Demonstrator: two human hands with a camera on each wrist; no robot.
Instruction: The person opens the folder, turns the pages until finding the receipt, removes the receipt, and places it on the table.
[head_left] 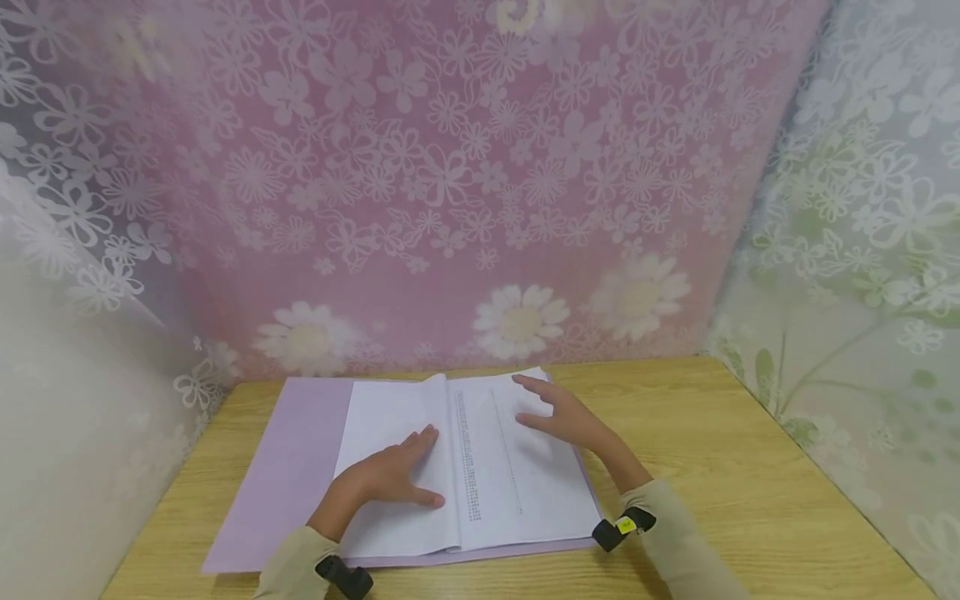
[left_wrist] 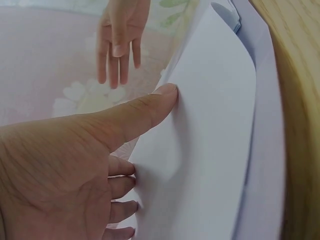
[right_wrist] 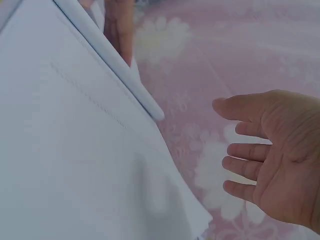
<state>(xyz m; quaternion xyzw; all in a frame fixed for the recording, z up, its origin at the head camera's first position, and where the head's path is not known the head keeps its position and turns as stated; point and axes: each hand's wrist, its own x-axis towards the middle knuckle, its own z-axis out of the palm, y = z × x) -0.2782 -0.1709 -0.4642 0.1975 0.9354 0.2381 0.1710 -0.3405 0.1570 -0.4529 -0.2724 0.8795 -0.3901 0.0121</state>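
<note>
Folder [head_left: 303, 467] in pale lilac lies open on a wood-grain table [head_left: 697, 442], a wide strip of its cover showing beyond the white left page [head_left: 393, 404]. That page is blank where it shows and swells into a rounded ridge along the folder's fold. The right page [head_left: 558, 492] leaves only a thin lilac border at the folder's near edge. Beside the fold runs a dense column of small dark print [head_left: 469, 467]; farther toward the folder's right side is a fainter, thinner one [head_left: 508, 454]. Both are too small to read. A yellow label [head_left: 626, 525], also illegible, sits on the black wrist device near the folder's right near corner. The left hand [head_left: 390, 473] rests on the folder's left page, fingers extended, gripping nothing. Above the folder's right page, the right hand [head_left: 570, 418] hangs with fingers spread, holding nothing.
</note>
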